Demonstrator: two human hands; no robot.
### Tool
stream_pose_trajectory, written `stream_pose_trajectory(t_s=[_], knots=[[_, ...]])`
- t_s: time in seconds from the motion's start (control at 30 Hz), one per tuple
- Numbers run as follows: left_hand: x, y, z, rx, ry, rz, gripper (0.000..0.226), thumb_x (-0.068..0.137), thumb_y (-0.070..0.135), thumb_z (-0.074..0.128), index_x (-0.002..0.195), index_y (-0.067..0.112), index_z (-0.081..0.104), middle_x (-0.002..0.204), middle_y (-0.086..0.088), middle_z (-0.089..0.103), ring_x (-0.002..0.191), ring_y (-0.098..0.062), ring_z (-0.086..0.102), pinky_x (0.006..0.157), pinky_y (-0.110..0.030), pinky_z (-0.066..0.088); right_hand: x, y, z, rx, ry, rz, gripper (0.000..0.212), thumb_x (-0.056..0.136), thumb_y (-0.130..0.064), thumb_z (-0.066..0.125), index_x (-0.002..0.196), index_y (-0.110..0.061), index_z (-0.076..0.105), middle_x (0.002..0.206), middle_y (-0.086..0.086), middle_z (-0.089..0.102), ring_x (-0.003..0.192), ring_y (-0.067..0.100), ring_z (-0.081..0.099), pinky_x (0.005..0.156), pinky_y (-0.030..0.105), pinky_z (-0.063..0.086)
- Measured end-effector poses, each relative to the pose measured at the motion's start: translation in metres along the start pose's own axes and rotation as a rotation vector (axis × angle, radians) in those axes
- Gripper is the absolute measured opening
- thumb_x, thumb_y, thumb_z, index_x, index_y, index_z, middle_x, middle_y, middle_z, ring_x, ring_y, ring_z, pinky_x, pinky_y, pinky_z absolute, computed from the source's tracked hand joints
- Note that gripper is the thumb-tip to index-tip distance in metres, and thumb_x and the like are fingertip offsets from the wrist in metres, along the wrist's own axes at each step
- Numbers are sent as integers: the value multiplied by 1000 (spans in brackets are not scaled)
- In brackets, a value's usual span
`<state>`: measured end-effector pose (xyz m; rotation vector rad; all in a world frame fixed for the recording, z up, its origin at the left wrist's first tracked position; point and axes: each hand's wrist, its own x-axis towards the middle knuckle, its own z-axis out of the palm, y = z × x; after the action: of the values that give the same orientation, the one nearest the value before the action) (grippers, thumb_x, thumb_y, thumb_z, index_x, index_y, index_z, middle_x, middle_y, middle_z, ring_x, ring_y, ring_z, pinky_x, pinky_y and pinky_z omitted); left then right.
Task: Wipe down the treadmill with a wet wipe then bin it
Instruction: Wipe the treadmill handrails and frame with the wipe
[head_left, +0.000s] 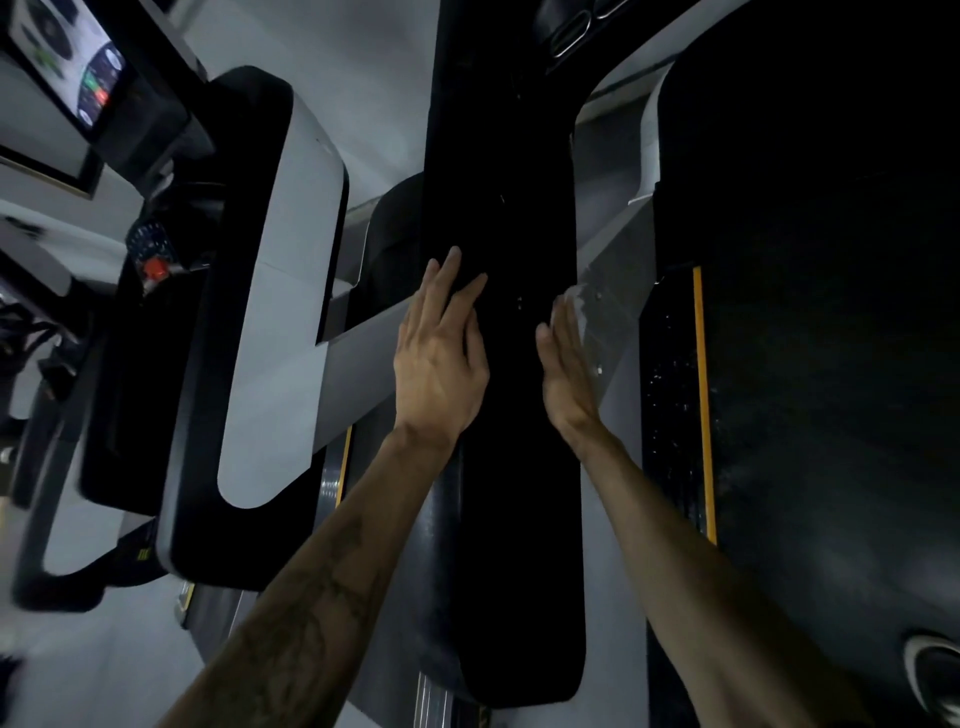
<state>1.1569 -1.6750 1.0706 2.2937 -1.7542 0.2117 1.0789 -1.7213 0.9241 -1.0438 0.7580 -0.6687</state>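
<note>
A long black treadmill handrail (511, 467) runs up the middle of the head view. My left hand (441, 353) lies flat on its left edge with straight fingers. Against the rail's right side, my right hand (563, 374) presses edge-on, fingers straight. A pale wet wipe (584, 317) shows at and beside those fingertips, pressed between the hand and the rail; most of it is hidden. The dark treadmill belt (831, 389) lies to the right, below the rail.
A yellow stripe (700, 395) edges the black side rail of the deck at right. At left stands a neighbouring machine with a grey and black arm (280, 312), a lit console screen (67, 67) and a red button (154, 268).
</note>
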Motion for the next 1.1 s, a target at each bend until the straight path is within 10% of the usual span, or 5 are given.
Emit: stream_pose_trajectory(t_s=[0.27, 0.53, 0.7, 0.93, 1.1], knots=[[4, 1, 0, 36, 21, -6, 37, 103, 9, 49, 137, 11, 63, 156, -7, 45, 145, -29, 42, 109, -53, 47, -61, 37, 3, -142, -21, -230, 59, 112, -31, 31, 164, -18, 8, 172, -7, -3, 158, 11, -4, 129, 49, 7], [8, 8, 0, 94, 54, -36, 35, 102, 13, 50, 135, 13, 63, 148, -6, 51, 134, -27, 49, 98, -52, 53, -1, 0, -1, -6, -37, -5, 72, 106, -61, 24, 164, -30, -5, 169, -17, -14, 152, -6, -12, 129, 38, -5], [11, 9, 0, 127, 71, -38, 35, 102, 13, 52, 135, 12, 63, 145, -7, 53, 129, -26, 50, 97, -49, 52, -52, 30, -1, -71, -63, -206, 58, 113, -31, 30, 164, -22, 5, 172, -9, -6, 157, 7, -6, 129, 38, 1], [17, 12, 1, 93, 70, -100, 44, 103, 19, 50, 145, 9, 53, 144, -9, 51, 125, -26, 50, 99, -45, 49, 6, 9, -12, 68, -34, 118, 72, 105, -62, 27, 164, -31, 0, 170, -18, -6, 153, -5, -5, 130, 39, 0], [20, 8, 3, 69, 25, -146, 50, 105, 25, 43, 152, 8, 47, 162, -6, 39, 146, -26, 41, 114, -48, 42, -22, 11, -2, -3, -41, -142, 63, 111, -40, 33, 164, -25, 4, 171, -13, -8, 156, 3, -7, 129, 40, 0]])
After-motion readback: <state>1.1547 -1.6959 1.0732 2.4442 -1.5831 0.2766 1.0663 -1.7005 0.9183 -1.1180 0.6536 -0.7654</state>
